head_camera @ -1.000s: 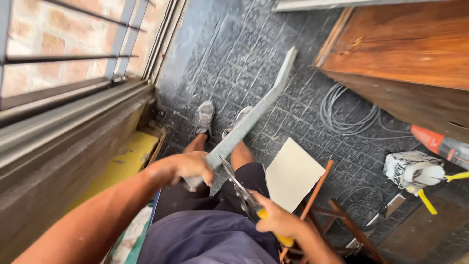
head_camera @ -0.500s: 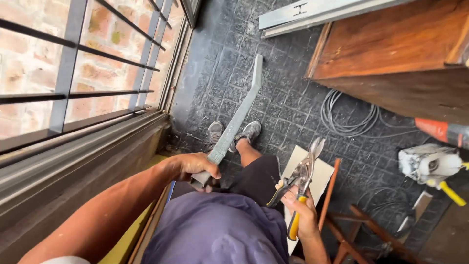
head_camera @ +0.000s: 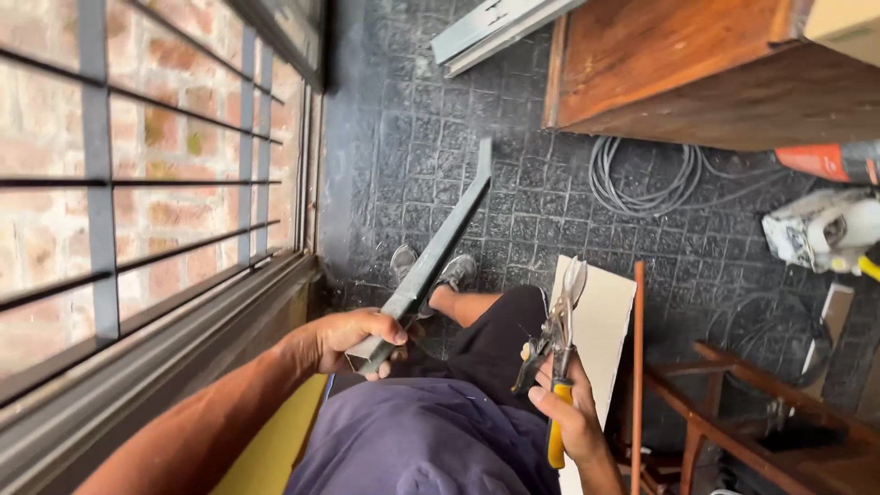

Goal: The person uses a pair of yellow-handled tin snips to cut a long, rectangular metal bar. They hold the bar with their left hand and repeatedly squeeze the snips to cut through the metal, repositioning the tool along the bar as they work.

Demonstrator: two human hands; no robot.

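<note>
My left hand grips the near end of a long grey metal channel that slants away over the dark tiled floor towards the upper right. My right hand holds a pair of tin snips by their yellow handles, blades pointing up and slightly apart, clear of the channel. Below both hands are my dark shorts, purple shirt and my grey shoes on the floor.
A barred window with a brick wall behind runs along the left. A wooden cabinet stands at top right, a coil of grey cable beneath it. A white board, a wooden frame and another metal profile lie about.
The view has tilted so the window fills more of the left. The snips have lifted away from the channel and now point upward in my right hand; my left hand keeps its grip.
</note>
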